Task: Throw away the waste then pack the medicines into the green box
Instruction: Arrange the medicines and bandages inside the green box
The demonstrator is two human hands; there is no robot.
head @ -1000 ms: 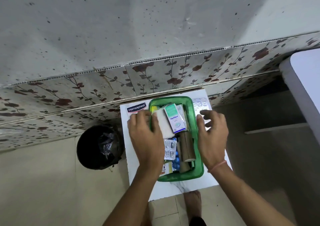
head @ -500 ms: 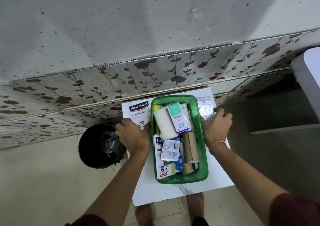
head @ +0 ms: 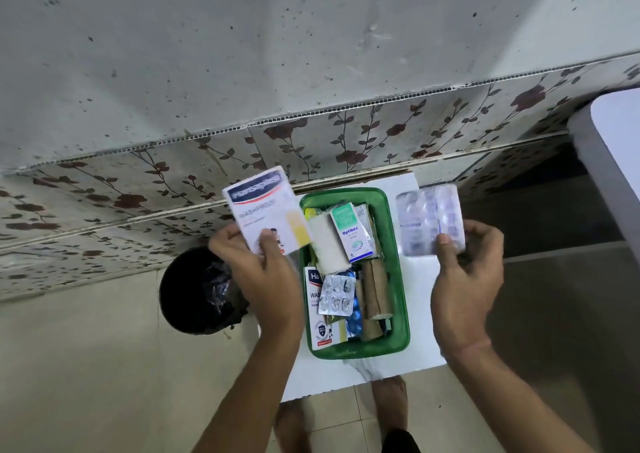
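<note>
both items have come up off the table: my left hand (head: 266,276) grips the plaster box (head: 266,210), right hand (head: 464,276) pinches the blister strips (head: 427,224) beside the green box (head: 394,244); light, stiff, slippery foil, so i'd hold edges.

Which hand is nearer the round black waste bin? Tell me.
Left. The left hand, holding a white plaster box, hangs beside the bin; the right hand is beyond the green box.

Box (head: 398,269): set on the table (head: 426,348), packed with medicines.
Bin (head: 197,289): placed left of the table.
Plaster pack (head: 266,210): held left of the box.
Blister strip (head: 429,224): held right of it.
</note>
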